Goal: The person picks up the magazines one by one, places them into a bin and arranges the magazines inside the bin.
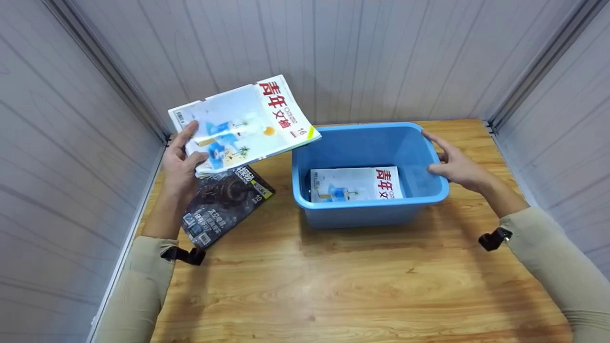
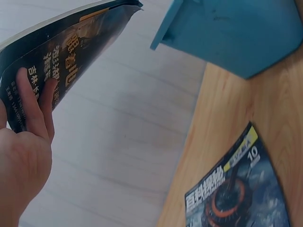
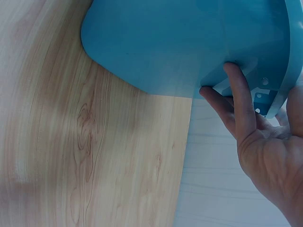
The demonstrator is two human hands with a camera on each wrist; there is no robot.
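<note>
Left of the blue bin (image 1: pixel 367 143), left hand (image 1: pixel 178 162) gripping a white magazine (image 1: pixel 243 121) aloft, dark magazine (image 1: pixel 224 205) on desk (image 1: pixel 333 286) beneath, right hand (image 1: pixel 455 164) grasping bin's right rim.

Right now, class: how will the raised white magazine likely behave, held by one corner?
The white magazine is probably floppy: thin and soft-covered. The left hand pinches only one corner, so the far end may droop. Its glossy-looking cover could slip from the fingers.
</note>
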